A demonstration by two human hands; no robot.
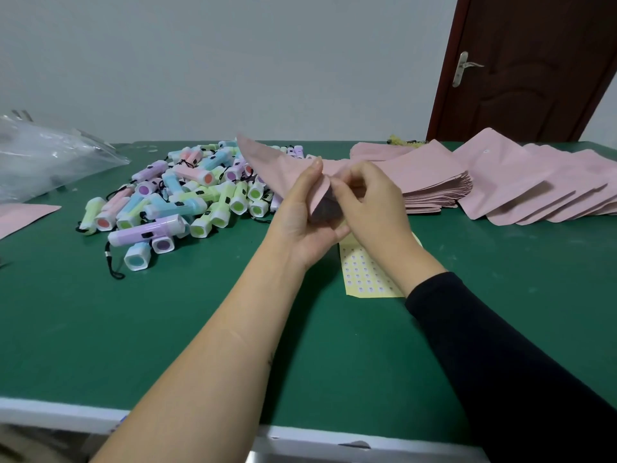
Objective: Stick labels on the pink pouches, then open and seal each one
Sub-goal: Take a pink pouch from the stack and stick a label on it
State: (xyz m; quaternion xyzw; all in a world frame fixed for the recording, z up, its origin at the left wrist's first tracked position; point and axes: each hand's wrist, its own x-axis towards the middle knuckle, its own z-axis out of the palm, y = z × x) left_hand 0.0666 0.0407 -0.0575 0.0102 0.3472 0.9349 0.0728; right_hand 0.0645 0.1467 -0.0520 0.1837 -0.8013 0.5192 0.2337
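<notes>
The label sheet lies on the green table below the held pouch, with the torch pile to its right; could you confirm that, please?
Not quite. The head view shows the torch pile to the left of the label sheet, not its right. The sheet does lie on the green table below the held pouch.

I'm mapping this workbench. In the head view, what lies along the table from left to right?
Clear plastic bag, pile of small torches, left hand, right hand (both gripping one pink pouch), neat stack of pink pouches, spread-out pink pouches.
</notes>
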